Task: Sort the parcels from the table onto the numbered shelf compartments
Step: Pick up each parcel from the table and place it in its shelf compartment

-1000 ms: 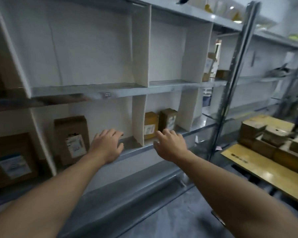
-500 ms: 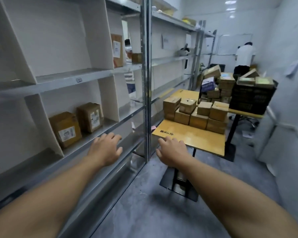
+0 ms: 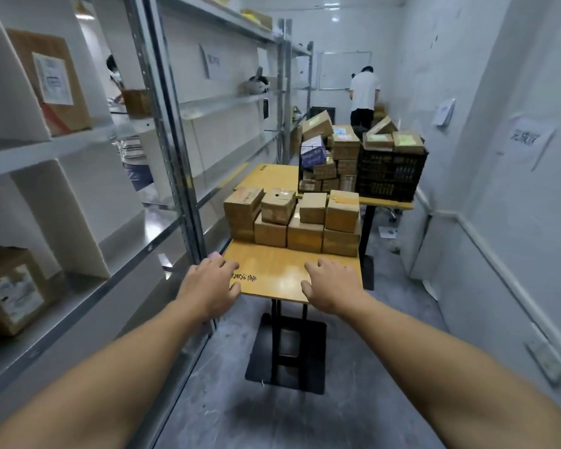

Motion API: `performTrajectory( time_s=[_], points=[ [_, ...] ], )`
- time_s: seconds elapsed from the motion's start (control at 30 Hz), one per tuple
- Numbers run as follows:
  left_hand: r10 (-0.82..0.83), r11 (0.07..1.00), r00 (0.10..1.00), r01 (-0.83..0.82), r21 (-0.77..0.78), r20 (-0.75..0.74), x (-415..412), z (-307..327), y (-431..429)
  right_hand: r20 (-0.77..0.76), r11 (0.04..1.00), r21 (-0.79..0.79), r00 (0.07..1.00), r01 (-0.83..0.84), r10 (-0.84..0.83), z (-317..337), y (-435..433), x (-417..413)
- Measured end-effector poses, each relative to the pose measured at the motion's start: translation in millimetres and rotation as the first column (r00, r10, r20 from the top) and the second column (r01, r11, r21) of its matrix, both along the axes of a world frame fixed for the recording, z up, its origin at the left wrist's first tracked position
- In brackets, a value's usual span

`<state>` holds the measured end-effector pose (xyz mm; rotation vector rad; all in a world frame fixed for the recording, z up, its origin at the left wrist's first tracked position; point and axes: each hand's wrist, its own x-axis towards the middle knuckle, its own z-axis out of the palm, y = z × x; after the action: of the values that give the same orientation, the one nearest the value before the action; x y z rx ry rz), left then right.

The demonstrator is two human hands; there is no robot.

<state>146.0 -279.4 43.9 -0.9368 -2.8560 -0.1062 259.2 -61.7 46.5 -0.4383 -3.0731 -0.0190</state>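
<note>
Several brown cardboard parcels (image 3: pixel 292 220) are stacked in two layers on a yellow wooden table (image 3: pixel 279 270) ahead of me. My left hand (image 3: pixel 209 285) hovers over the table's near left corner, fingers spread, holding nothing. My right hand (image 3: pixel 332 285) hovers over the near right part, also empty and spread. The white shelf unit (image 3: pixel 88 251) runs along my left. One labelled parcel (image 3: pixel 12 290) stands in a lower compartment, another (image 3: pixel 52 79) in the compartment above.
A second table behind carries more boxes (image 3: pixel 334 160) and a black crate (image 3: pixel 391 171) topped with parcels. A person in a white shirt (image 3: pixel 365 94) stands at the far wall; another person (image 3: pixel 130 137) shows behind the shelves. A white wall closes the right side.
My view has swung right from the shelf compartments to the parcel table. Both empty hands moved away from the shelf edge and now reach over the table's near end.
</note>
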Motion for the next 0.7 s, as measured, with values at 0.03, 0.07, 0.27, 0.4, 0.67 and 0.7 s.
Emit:
performTrajectory(
  time_s=[0.03, 0.07, 0.27, 0.4, 0.67, 0.7],
  points=[
    [-0.016, 1.0, 1.0, 0.016, -0.004, -0.003, -12, 1, 14, -0.011, 1.0, 0.009, 1.0, 0.018, -0.018, 1, 11, -8],
    [-0.033, 0.999, 0.999, 0.033, -0.008, -0.009, -25, 0, 31, -0.023, 0.999, 0.018, 0.999, 0.041, -0.041, 2, 26, -16],
    [-0.123, 0.992, 0.992, 0.123, -0.01, -0.001, -61, -6, 110, -0.014, 0.993, 0.0, 0.992, 0.122, -0.122, -7, 83, -41],
    [-0.195, 0.981, 0.981, 0.195, -0.003, 0.006, -82, -9, 164, -0.001, 0.984, -0.021, 0.985, 0.175, -0.175, -14, 124, -64],
    [-0.214, 0.977, 0.977, 0.214, 0.008, 0.011, -161, -26, 276, -0.065, 0.986, -0.032, 0.984, 0.165, -0.167, -31, 227, -146],
    [-0.21, 0.978, 0.978, 0.21, 0.015, 0.016, -172, -26, 291, -0.067, 0.987, -0.037, 0.985, 0.157, -0.159, -31, 243, -159]
  ],
)
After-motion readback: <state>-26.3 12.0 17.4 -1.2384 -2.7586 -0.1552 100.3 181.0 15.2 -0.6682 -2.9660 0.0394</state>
